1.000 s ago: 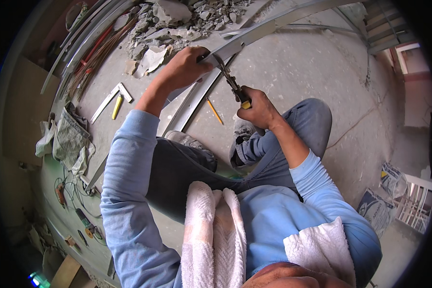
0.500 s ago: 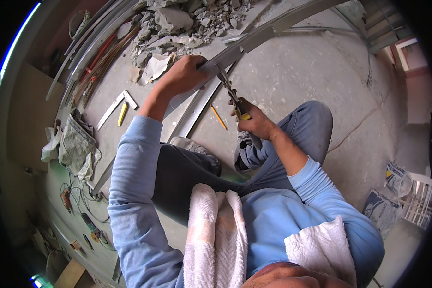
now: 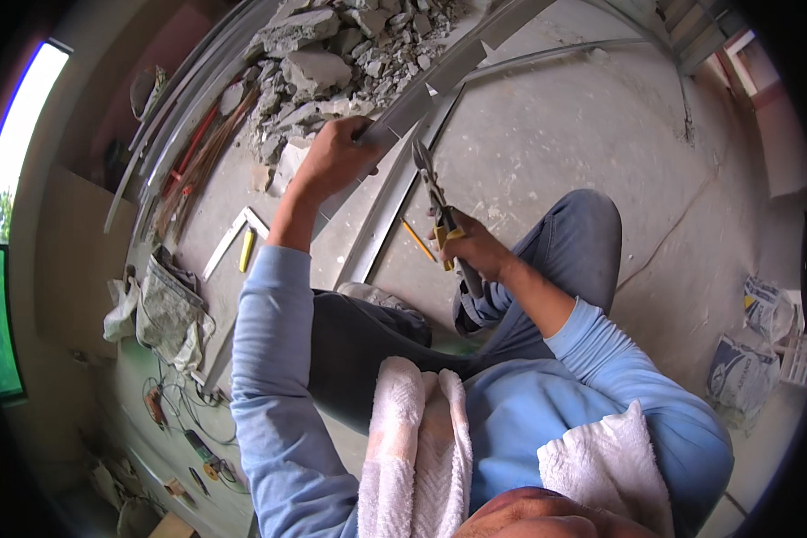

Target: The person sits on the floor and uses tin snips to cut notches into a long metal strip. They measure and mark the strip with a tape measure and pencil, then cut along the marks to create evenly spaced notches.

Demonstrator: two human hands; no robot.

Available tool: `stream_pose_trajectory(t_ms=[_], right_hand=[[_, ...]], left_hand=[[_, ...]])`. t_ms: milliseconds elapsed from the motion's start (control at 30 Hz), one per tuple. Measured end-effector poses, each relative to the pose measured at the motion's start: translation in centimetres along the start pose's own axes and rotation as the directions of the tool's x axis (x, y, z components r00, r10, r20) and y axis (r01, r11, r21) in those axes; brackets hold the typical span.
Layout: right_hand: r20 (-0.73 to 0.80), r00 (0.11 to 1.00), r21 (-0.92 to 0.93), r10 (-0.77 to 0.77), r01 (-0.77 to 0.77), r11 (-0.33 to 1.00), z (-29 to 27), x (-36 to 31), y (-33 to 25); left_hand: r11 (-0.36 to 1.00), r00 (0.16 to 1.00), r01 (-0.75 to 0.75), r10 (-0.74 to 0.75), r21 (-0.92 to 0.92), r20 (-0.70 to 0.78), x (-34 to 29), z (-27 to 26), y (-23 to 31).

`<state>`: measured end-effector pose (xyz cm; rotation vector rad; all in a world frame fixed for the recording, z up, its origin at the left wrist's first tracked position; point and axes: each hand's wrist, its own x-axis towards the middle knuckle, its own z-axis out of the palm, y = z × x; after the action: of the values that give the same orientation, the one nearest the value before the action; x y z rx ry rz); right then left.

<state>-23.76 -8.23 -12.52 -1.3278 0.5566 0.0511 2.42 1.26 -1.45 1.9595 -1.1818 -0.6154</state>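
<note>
Hand (image 3: pixel 479 248) grips snips (image 3: pixel 436 197); lettered sack (image 3: pixel 742 369)

L hand (image 3: pixel 336 160): fingers mostly hidden behind metal channel (image 3: pixel 453 72); channel's far end cut off by top edge. R hand (image 3: pixel 475 247) covers part of snips' (image 3: pixel 429 175) handles. Rubble pile (image 3: pixel 318 72) cropped at top too. Window (image 3: pixel 25 134) partly lost in dark rim (fisheye). Slim dark item (image 3: pixel 199 481) nr grinder (image 3: pixel 208 459) too small to ID.
</note>
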Motion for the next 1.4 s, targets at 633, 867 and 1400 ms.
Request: stream_pose_trajectory(t_ms=[633, 867, 1400], right_hand=[[-0.148, 0.983, -0.194, -0.107, 0.077, 0.978, 2.3, 1.2, -1.3], [-0.17, 0.955, -0.334, -0.242, 0.175, 0.926, 2.5, 1.2, -1.6], [-0.215, 0.94, -0.432, -0.265, 0.152, 0.889, 2.2, 0.9, -2.9]], left_hand=[[0.991, 0.996, 0.051, -0.042, 0.122, -0.077, 0.9, 2.0, 1.8], [0.99, 0.995, -0.016, 0.029, 0.138, -0.091, 0.7, 2.6, 1.7], [0.975, 0.987, -0.026, 0.061, 0.221, -0.152, 0.7, 3.4, 1.4]])
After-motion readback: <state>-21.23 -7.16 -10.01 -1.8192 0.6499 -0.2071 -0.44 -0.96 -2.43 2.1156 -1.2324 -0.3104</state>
